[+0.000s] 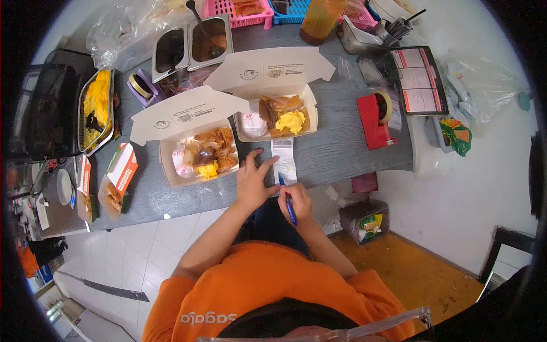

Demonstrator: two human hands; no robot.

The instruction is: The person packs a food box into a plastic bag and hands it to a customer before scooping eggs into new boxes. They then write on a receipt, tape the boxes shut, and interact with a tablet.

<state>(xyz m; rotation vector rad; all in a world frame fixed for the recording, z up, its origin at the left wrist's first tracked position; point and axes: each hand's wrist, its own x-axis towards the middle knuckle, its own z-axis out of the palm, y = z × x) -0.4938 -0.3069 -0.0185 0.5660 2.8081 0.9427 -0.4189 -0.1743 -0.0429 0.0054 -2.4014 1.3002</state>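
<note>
A blue pen (289,206) is held in my right hand (297,199), its tip on a white paper receipt (282,154) at the table's front edge. My left hand (254,178) lies beside the receipt with its fingers spread, thumb and forefinger reaching to the paper's left edge. Just beyond stand two open cardboard meal boxes. The left box (168,166) holds a wrapped white packet, fried chicken, a sauce bag and something yellow like scrambled egg. In the right box (312,108) lie a similar white packet, a brown sauce bag and yellow egg on fried food.
At right are a red tape dispenser (370,122) and a board of printed slips (419,80). Metal sauce pans (212,43) stand at the back, with a pink basket (256,20). A tray of yellow food (98,105) and small paper food boxes (121,171) are at left.
</note>
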